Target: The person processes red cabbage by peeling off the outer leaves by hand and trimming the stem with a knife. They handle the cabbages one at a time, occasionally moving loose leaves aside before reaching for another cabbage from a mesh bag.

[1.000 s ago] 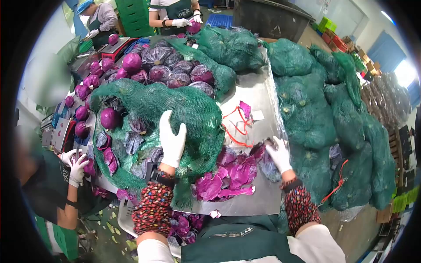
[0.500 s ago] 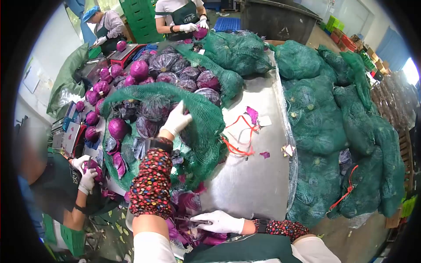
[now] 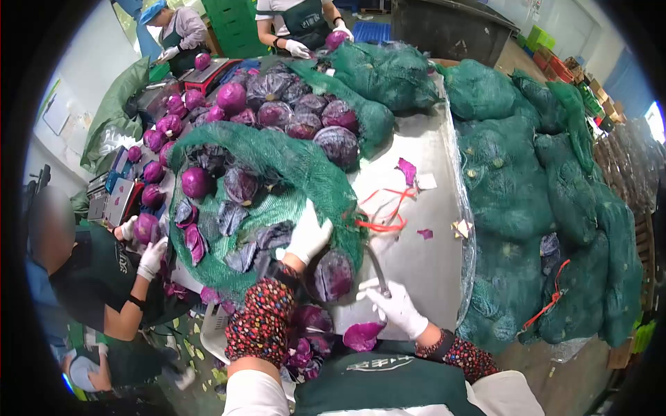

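My left hand (image 3: 307, 234), in a white glove, is over the front of the green mesh bag (image 3: 277, 149), fingers stretched and thumb apart. Just below its wrist sits a large red cabbage (image 3: 333, 276) at the table's near edge. My gloved right hand (image 3: 397, 307) grips a knife (image 3: 378, 267), its dark, slightly curved blade pointing up and away beside that cabbage. A loose purple leaf (image 3: 363, 336) lies by my apron. Inside the opened bag are a small trimmed cabbage (image 3: 198, 182), a darker cabbage (image 3: 241, 186) and loose outer leaves (image 3: 274, 236).
More red cabbages (image 3: 336, 145) are heaped behind the bag. Filled green net sacks (image 3: 503, 180) line the right side. Red string (image 3: 388, 222) and leaf scraps lie on the metal table (image 3: 433, 277). A co-worker (image 3: 104, 277) at left holds a cabbage; two others stand at the back.
My left hand has come back from the cabbage heap toward me, and a large cabbage now sits at the near edge. My right hand has moved right and up, the knife now raised.
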The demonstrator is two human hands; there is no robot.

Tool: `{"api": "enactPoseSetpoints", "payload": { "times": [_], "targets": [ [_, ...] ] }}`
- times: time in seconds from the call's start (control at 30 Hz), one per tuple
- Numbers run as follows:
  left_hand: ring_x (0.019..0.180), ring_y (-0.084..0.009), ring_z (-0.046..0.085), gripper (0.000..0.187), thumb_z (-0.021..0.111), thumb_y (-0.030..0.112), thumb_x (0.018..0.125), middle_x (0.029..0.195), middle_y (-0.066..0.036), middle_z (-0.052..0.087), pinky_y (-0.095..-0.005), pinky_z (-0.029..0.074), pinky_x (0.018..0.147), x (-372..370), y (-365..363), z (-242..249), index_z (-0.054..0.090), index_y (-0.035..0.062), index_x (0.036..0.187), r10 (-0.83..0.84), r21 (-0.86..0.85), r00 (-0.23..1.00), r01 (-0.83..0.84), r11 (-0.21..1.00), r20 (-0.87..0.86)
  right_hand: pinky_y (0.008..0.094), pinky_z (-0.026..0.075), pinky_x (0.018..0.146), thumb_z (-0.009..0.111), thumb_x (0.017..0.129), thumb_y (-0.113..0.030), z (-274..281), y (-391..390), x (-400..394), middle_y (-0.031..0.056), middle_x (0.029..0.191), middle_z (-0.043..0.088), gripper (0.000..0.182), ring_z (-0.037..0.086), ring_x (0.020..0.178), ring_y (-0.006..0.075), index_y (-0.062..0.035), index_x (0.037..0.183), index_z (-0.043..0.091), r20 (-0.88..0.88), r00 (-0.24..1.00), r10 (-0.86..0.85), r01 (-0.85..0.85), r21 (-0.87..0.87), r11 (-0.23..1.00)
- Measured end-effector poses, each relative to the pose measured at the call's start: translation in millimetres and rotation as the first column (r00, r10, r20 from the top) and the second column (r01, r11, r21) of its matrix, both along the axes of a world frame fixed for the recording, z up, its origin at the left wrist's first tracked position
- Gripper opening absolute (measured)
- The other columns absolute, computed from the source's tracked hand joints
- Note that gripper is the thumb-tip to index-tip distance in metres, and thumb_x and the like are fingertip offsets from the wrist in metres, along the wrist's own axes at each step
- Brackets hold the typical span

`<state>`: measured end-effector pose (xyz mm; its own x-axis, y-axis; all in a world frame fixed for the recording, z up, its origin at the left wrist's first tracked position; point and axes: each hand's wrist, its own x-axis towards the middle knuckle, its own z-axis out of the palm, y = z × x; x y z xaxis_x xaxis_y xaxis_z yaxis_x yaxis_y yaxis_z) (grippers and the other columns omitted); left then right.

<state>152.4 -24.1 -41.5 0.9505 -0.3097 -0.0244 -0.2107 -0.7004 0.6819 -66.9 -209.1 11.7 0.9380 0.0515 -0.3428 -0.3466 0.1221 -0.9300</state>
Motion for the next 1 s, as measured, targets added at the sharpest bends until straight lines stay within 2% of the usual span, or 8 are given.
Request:
{"api": "enactPoseSetpoints", "payload": {
  "times": [0.1,0.23,0.3,0.37,0.43,0.63,0.83,1.0],
  "targets": [
    [0.138,-0.0378,0.037,0.081,0.064,0.04,0.089,0.144,-0.031,0.041,-0.0384,0.03,0.114,-76,9,10,0.031,-0.0082,0.145,0.009,-0.24,0.953,-0.085,0.967,-0.302,0.0205,0.044,0.048,0.059,0.096,-0.019,6,-6,0,0.0025,0.091,0.071,0.026,0.053,0.054,0.0044,-0.0026,0.115,0.062,-0.004,0.988,-0.153,0.152,-0.073,0.986],
    [0.135,-0.0346,0.038,0.074,0.07,0.021,0.086,0.143,-0.023,0.043,-0.0399,0.028,0.114,-176,21,47,0.033,-0.0055,0.144,0.115,-0.322,0.982,-0.062,0.945,0.15,0.0236,0.046,0.048,0.062,0.094,-0.023,-13,-7,-31,0.0037,0.084,0.068,0.033,0.054,0.051,0.0068,-0.0027,0.12,0.058,-0.047,0.985,-0.165,0.147,-0.273,0.951],
    [0.135,-0.0319,0.036,0.085,0.073,0.018,0.083,0.146,-0.022,0.037,-0.0402,0.028,0.114,-221,33,19,0.023,-0.0024,0.149,0.243,-0.421,0.97,-0.221,0.88,-0.002,0.0251,0.046,0.047,0.063,0.094,-0.025,-16,-1,-45,0.0043,0.083,0.067,0.036,0.054,0.049,0.0077,-0.0029,0.122,0.057,-0.064,0.984,-0.167,0.14,-0.304,0.942],
    [0.132,-0.028,0.039,0.099,0.079,0.024,0.079,0.146,-0.018,0.032,-0.0398,0.032,0.112,-249,33,15,0.015,-0.0008,0.151,-0.009,-0.657,0.879,-0.349,0.668,-0.477,0.0257,0.049,0.049,0.06,0.095,-0.027,-13,5,-62,0.0041,0.08,0.062,0.043,0.054,0.049,0.0091,-0.0022,0.129,0.051,-0.291,0.957,0.021,-0.072,-0.165,0.984],
    [0.132,-0.0274,0.039,0.101,0.082,0.023,0.076,0.147,-0.018,0.03,-0.04,0.035,0.11,-261,29,5,0.016,0.0016,0.151,0.0,-0.61,0.933,-0.236,0.757,-0.36,0.0259,0.052,0.052,0.058,0.098,-0.03,-33,5,-71,0.0003,0.076,0.056,0.053,0.052,0.05,0.008,-0.0007,0.139,0.044,-0.248,0.968,-0.046,0.095,0.191,0.977],
    [0.137,-0.0283,0.036,0.106,0.086,0.016,0.069,0.149,-0.018,0.029,-0.0397,0.034,0.113,-226,11,38,0.018,0.0019,0.149,-0.342,-0.776,0.88,-0.046,0.629,-0.329,0.0202,0.044,0.05,0.066,0.091,-0.017,-7,-22,-73,0.0058,0.113,0.066,0.053,0.048,0.054,0.0026,-0.0058,0.14,0.047,0.004,0.992,-0.129,0.129,0.032,0.991],
    [0.13,-0.0319,0.043,0.097,0.085,0.031,0.071,0.14,-0.021,0.038,-0.0389,0.034,0.111,-216,23,15,0.031,-0.0036,0.143,-0.114,-0.34,0.993,0.103,0.935,-0.014,0.025,0.048,0.054,0.065,0.089,-0.017,14,-27,-85,0.0097,0.118,0.064,0.035,0.056,0.056,0.0079,-0.0075,0.122,0.059,0.016,0.999,0.041,-0.03,-0.433,0.901],
    [0.134,-0.0341,0.038,0.096,0.082,0.03,0.075,0.143,-0.023,0.037,-0.0392,0.03,0.113,-223,28,20,0.027,-0.0044,0.146,-0.138,-0.379,0.972,0.058,0.923,-0.189,0.0386,0.053,0.067,0.055,0.096,-0.02,-18,-23,-88,0.013,0.094,0.063,0.034,0.065,0.075,0.0264,-0.0106,0.129,0.053,0.399,0.887,0.23,0.187,-0.768,0.612]
  ]
}}
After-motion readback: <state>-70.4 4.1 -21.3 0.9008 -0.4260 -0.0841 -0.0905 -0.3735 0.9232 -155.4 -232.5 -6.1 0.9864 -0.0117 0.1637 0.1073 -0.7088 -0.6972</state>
